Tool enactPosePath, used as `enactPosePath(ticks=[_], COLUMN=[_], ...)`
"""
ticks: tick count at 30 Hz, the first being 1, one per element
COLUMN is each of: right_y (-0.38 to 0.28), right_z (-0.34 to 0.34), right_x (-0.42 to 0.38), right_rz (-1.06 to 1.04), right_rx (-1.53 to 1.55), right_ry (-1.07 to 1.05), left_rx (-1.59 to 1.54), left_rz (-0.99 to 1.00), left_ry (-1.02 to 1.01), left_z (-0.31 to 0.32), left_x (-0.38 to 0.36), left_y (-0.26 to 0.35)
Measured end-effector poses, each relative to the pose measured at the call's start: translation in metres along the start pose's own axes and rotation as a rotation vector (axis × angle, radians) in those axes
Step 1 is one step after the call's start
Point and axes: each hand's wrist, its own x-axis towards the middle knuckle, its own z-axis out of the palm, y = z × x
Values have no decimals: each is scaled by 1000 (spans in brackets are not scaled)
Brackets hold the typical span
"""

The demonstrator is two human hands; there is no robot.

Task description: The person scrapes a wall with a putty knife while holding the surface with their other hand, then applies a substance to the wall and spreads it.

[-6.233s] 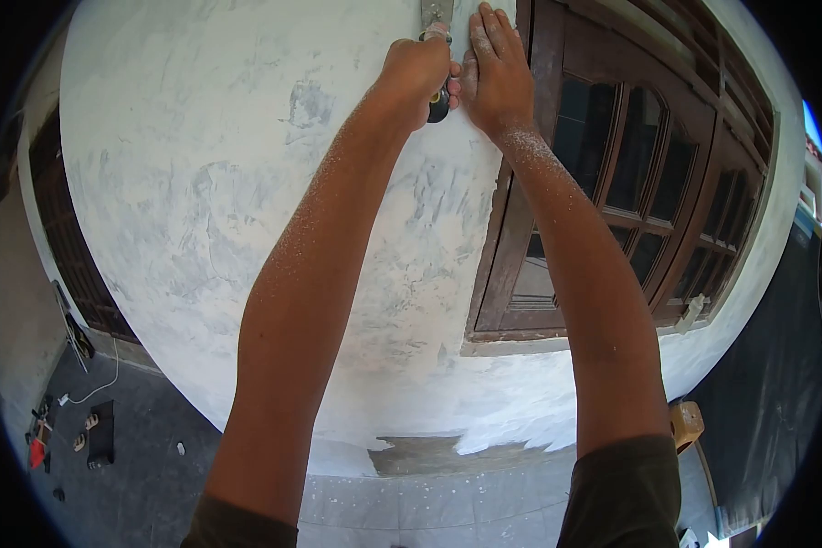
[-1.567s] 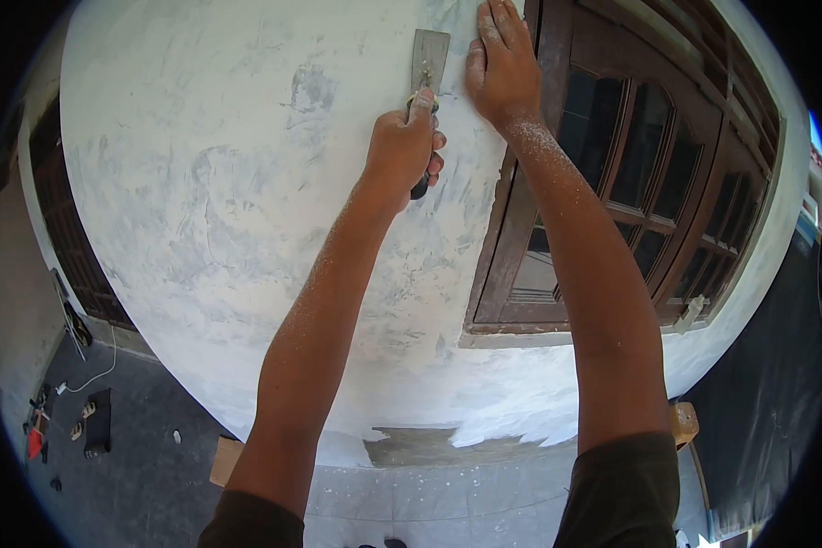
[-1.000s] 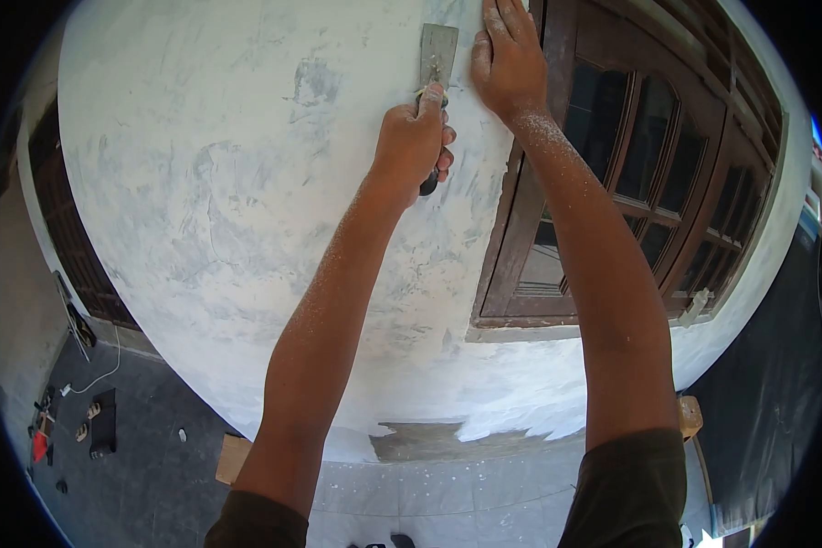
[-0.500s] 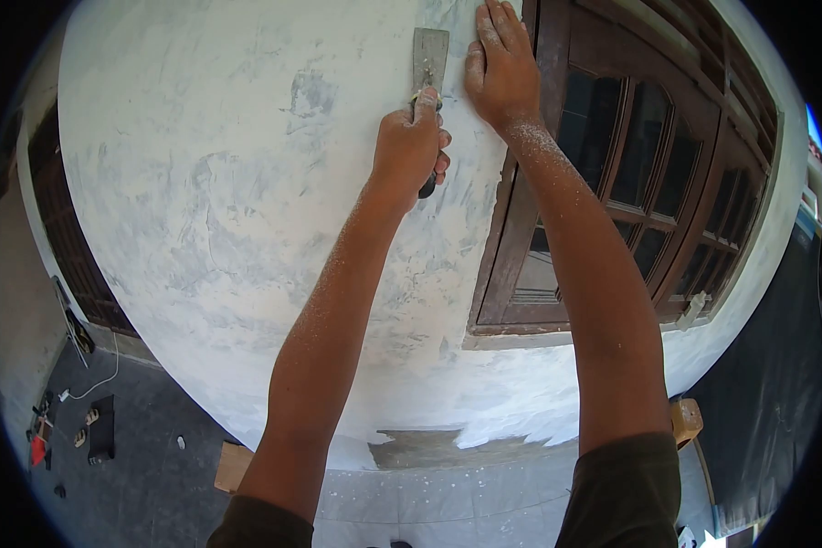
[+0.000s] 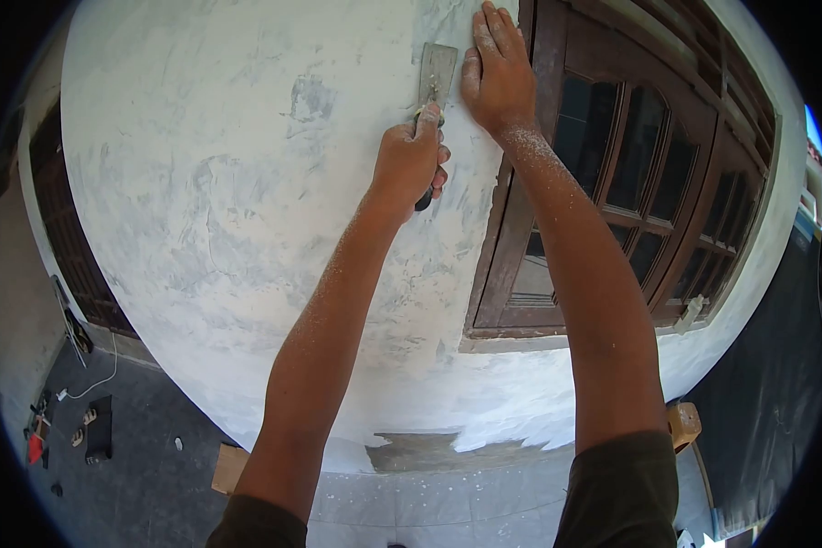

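My left hand [image 5: 409, 164] is wrapped round the dark handle of a putty knife [image 5: 437, 71], thumb along the base of the blade. The flat metal blade points up and lies over the white, patchy wall [image 5: 274, 201]. To its right, my right hand [image 5: 502, 78] rests on the wall with fingers stretched upward, beside the frame of the brown wooden window [image 5: 543, 82]. White dust coats both hands and forearms. Grey patches and streaks show through the white coat around the blade.
Below the wall runs a tiled floor [image 5: 438, 498] with white specks. A cardboard box [image 5: 229, 468] stands at the lower left, near sandals [image 5: 84, 426] and a white cable [image 5: 96, 388] on dark ground. A yellowish block-shaped object [image 5: 685, 426] is at the lower right.
The putty knife and my left hand have moved slightly down, the blade also a little to the right. My right hand stays against the wall, its fingers slightly shifted left.
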Motion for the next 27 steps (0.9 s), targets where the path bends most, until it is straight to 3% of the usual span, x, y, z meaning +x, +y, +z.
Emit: enactPosePath(ticks=[6,8,11,16,19,24,27], right_y=[-1,-2,-2,1,2,1,0], right_z=[-3,-2,-2,0,0,0,-1], right_x=[0,1,1,1,0,2,2], right_rz=[30,28,27,19,9,0,10], right_rx=[-4,-33,-55,-20,-13,-22,-11], right_ry=[-28,-24,-31,-20,-9,16,-6], left_rx=[-38,-24,-34,18,1,33,30], left_rz=[131,155,30,191,183,19,178], left_ry=[-11,15,5,6,31,15,22], left_z=[10,9,3,8,10,0,6], left_x=[36,31,6,44,43,14,42], left_y=[57,45,11,47,48,10,39])
